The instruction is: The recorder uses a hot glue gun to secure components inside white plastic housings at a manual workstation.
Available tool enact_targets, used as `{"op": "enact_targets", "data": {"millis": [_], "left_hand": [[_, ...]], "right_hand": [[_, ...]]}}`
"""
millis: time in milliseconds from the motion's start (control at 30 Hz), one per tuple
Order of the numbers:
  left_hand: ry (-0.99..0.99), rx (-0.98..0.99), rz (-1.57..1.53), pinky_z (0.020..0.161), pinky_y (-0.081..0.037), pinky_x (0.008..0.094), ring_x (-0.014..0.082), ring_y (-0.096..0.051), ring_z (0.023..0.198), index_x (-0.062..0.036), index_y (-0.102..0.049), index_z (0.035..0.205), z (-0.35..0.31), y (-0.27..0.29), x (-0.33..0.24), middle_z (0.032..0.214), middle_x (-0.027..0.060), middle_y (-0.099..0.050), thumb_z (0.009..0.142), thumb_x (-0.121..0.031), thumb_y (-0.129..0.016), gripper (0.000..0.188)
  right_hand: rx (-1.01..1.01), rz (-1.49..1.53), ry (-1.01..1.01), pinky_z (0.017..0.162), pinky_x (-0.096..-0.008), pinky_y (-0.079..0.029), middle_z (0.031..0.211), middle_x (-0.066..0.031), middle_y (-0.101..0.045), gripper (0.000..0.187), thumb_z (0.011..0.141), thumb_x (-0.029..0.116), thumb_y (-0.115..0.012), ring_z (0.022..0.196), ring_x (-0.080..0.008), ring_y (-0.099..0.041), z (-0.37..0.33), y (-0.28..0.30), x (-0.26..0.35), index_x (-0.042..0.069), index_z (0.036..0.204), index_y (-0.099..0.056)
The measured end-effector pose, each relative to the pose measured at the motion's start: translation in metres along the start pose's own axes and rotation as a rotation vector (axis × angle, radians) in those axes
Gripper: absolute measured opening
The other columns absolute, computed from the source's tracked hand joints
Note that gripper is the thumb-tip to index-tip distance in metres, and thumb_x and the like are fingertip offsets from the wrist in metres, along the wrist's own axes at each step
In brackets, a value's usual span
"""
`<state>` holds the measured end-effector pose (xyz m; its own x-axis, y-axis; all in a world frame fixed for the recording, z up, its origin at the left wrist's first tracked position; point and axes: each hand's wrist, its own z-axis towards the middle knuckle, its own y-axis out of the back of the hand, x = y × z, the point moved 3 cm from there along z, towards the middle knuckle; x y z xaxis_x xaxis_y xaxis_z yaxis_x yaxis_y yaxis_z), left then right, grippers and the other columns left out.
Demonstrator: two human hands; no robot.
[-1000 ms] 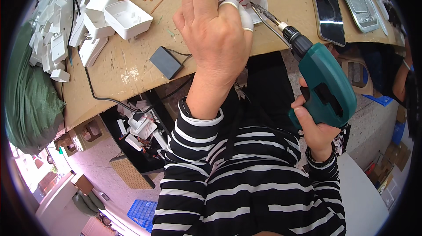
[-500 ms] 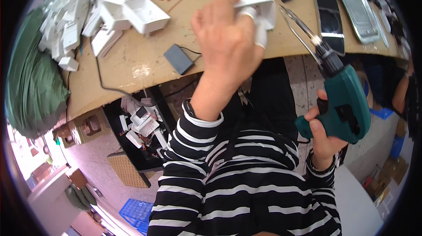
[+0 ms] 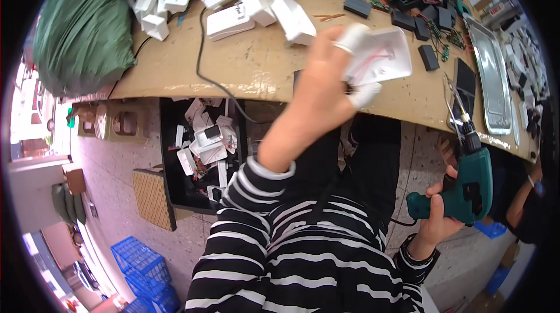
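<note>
My left hand (image 3: pixel 326 77) is raised over the table's front part, blurred a little by motion. White covers wrap two of its fingertips. Those fingers pinch a white plastic box-shaped housing (image 3: pixel 388 56), its hollow side showing, with a thin reddish wire inside. My right hand (image 3: pixel 437 219) grips a teal soldering gun (image 3: pixel 473 182) by its handle, a finger at the trigger. The gun's metal tip points up toward the table's right front edge, apart from the housing. Beneath my left hand, part of a dark block is mostly hidden.
White housings (image 3: pixel 256 1) pile up at the far left beside a green sack (image 3: pixel 81 27). Black boxes with red wires (image 3: pixel 426 12) crowd the far right, near a metal tray (image 3: pixel 490 79). A black bin (image 3: pixel 201 149) of white parts stands below the table edge. A cable (image 3: pixel 201 50) crosses the table.
My left hand has carried the housing to the right and turned it so its hollow side shows. The soldering gun has moved lower and farther right. The whole view has shifted.
</note>
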<state>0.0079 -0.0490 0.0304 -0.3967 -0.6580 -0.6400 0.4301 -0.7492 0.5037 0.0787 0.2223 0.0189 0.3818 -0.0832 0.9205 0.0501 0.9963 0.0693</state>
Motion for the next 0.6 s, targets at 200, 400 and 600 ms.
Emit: {"op": "enact_targets", "data": {"millis": [200,400,600], "left_hand": [[0.538,-0.065,-0.788,0.09,-0.042,0.0311,0.0212,-0.053,0.106,0.0015,-0.036,0.132,-0.059,0.144,0.044,0.122,0.0141,-0.051,0.06,-0.009,-0.076,0.084],[0.916,0.023,-0.255,0.091,-0.04,0.03,0.0181,-0.053,0.105,0.007,-0.038,0.128,-0.195,0.214,0.108,0.119,0.0152,-0.052,0.06,-0.015,-0.078,0.082],[0.951,0.119,0.331,0.084,-0.044,0.0317,0.0242,-0.057,0.094,0.0008,-0.048,0.122,-0.219,0.217,0.11,0.104,0.0165,-0.059,0.069,-0.013,-0.071,0.06]], "right_hand": [[0.007,-0.011,0.057,0.061,-0.0236,-0.046,0.115,-0.0256,-0.051,0.054,0.077,-0.001,-0.058,0.071,-0.0153,-0.056,0.005,-0.001,-0.002,-0.005,0.126,-0.036],[0.055,0.021,0.085,0.061,-0.0236,-0.045,0.117,-0.0265,-0.05,0.054,0.078,-0.002,-0.056,0.072,-0.0149,-0.055,0.007,-0.007,-0.003,-0.006,0.127,-0.035],[0.039,0.062,0.056,0.064,-0.0226,-0.046,0.117,-0.0246,-0.05,0.058,0.077,-0.002,-0.056,0.072,-0.0147,-0.056,0.01,-0.011,-0.002,-0.004,0.13,-0.031]]}}
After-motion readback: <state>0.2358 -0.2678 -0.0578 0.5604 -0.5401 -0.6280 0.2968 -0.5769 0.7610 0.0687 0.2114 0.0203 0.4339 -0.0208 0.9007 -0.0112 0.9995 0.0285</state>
